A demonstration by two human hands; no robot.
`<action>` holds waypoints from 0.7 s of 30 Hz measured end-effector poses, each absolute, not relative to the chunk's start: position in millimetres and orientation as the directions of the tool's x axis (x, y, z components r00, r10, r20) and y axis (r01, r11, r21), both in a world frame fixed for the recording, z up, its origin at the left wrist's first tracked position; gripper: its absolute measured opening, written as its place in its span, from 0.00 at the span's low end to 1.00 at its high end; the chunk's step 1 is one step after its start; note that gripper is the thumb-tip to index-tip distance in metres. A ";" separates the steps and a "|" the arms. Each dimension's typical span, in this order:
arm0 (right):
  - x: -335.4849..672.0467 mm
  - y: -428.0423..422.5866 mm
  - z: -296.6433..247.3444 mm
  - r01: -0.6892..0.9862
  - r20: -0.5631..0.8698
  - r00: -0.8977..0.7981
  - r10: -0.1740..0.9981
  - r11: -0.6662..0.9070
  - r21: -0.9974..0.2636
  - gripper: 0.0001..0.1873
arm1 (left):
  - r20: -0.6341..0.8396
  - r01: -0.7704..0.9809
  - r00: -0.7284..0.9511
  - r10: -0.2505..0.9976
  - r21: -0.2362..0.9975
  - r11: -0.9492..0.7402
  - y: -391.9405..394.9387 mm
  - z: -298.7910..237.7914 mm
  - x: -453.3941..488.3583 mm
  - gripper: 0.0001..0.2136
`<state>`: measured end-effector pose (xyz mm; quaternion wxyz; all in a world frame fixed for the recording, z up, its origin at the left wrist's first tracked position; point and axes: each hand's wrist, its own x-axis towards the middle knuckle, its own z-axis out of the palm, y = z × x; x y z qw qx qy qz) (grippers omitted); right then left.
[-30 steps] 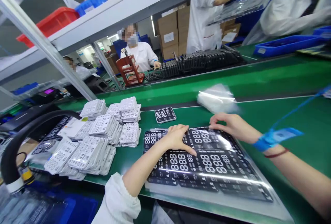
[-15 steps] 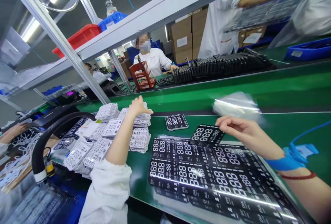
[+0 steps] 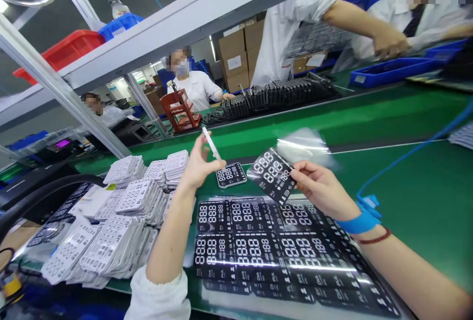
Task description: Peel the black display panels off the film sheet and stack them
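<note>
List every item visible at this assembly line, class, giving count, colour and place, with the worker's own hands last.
display panel sheets: one spread layer, black with white digits, on the green belt
loose panel: one, black, on the belt
panel stacks: several, white, left on the belt
plastic film: one, clear, blurred, beyond the hands
crates: two, red and blue, on a shelf
tray: one, blue, far right
cardboard boxes: several, brown, background
co-workers: four, white coats, beyond the belt
left hand: one, at a white stick
right hand: one, holding a black panel, blue wrist strap
</note>
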<state>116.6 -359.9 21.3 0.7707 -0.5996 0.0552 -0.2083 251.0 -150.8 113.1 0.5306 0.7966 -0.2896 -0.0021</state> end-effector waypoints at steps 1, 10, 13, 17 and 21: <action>116.7 -359.4 21.6 0.258 0.146 0.903 -0.403 0.240 -0.936 0.24 | 0.205 -0.291 0.790 -0.577 0.955 -0.059 -159.0 104.0 239.9 0.43; 113.6 -353.5 19.6 0.406 0.287 0.799 -0.528 0.123 -0.906 0.19 | -0.118 0.686 0.430 -0.895 0.688 0.239 -199.9 49.0 199.0 0.34; 109.6 -348.4 21.1 0.453 0.382 0.743 -0.550 -0.008 -0.891 0.15 | -0.127 0.725 0.397 -0.909 0.651 0.226 -200.3 47.6 198.1 0.25; 106.7 -345.0 22.7 0.459 0.427 0.727 -0.538 -0.083 -0.885 0.14 | -0.093 0.738 0.349 -0.932 0.640 0.213 -199.7 45.1 196.8 0.24; 106.3 -344.4 21.5 0.449 0.431 0.725 -0.537 -0.106 -0.887 0.15 | -0.081 0.735 0.329 -0.941 0.647 0.202 -200.2 42.8 196.0 0.25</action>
